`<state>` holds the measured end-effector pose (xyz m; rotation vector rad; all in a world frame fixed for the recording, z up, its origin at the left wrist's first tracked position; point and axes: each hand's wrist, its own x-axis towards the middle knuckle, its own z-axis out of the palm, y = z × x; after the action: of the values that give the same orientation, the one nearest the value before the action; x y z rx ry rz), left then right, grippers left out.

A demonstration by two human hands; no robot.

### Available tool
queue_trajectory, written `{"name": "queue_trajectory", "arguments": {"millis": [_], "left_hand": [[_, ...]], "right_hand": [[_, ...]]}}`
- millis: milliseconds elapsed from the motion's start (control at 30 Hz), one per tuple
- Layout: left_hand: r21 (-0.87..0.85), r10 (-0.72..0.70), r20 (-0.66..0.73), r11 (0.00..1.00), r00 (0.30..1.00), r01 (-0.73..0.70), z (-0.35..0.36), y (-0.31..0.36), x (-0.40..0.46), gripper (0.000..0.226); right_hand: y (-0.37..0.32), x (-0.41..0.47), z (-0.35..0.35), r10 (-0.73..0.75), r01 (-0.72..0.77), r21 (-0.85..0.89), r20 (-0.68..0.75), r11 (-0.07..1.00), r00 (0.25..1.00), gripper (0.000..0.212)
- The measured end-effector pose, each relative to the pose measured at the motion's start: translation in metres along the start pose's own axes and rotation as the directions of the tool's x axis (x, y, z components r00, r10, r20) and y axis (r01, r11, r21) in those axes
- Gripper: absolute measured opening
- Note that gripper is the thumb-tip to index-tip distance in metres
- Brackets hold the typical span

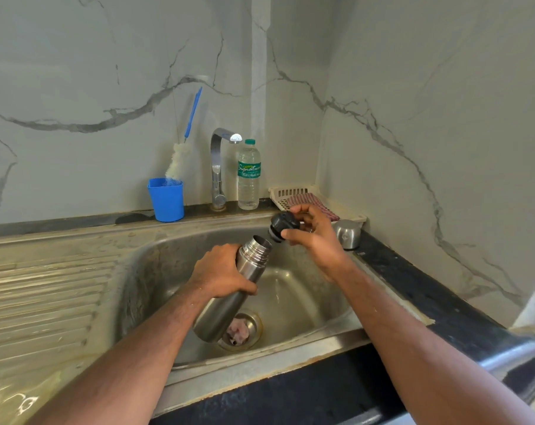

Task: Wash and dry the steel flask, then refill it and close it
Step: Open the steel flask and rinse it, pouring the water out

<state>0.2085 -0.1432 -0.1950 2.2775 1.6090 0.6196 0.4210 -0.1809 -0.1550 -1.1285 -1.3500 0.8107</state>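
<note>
Steel flask [229, 289]: tilted over sink [309, 305], mouth open, left hand [221, 271] wrapped round its body; black stopper [284, 225] just beside mouth, pinched by right hand [313, 237]. Risk: stopper slipping from fingertips into sink; tilted flask spilling any contents.

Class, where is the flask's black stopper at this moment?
In the head view the black stopper is pinched in the right hand, over the sink, just right of the open mouth of the steel flask.

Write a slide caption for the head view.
Left hand holds open steel flask over sink; right hand holds its stopper.
</note>
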Motion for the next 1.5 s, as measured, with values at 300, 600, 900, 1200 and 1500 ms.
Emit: {"name": "queue_trajectory", "arguments": {"millis": [300, 600, 900, 1200, 1500], "left_hand": [[-0.086, 0.031, -0.054, 0.996, 0.998, -0.035, 0.014, 0.033, 0.003, 0.07], [-0.054, 0.042, -0.089, 0.997, 0.995, -0.047, 0.011, 0.027, -0.003, 0.074], [-0.016, 0.036, -0.098, 0.999, 0.995, -0.038, 0.006, 0.017, -0.002, 0.078], [0.098, 0.047, -0.157, 0.995, 0.986, -0.031, -0.003, 0.003, -0.006, 0.079], [0.199, 0.022, -0.205, 0.98, 0.978, 0.02, -0.015, -0.017, -0.007, 0.083]], "right_hand": [[-0.001, -0.025, -0.081, -0.081, -0.13, -0.455, -0.415, 0.881, 0.906, 0.057], [0.004, -0.031, -0.097, 0.038, -0.356, -0.613, -0.469, 0.705, 0.883, 0.053], [0.009, -0.028, -0.096, -0.007, -0.341, -0.656, -0.466, 0.674, 0.885, 0.054], [-0.002, -0.02, -0.033, -0.298, 0.114, -0.938, 0.012, 0.328, 0.954, 0.055], [0.015, 0.006, -0.005, -0.075, 0.32, -0.914, 0.311, 0.248, 0.947, 0.006]]}}
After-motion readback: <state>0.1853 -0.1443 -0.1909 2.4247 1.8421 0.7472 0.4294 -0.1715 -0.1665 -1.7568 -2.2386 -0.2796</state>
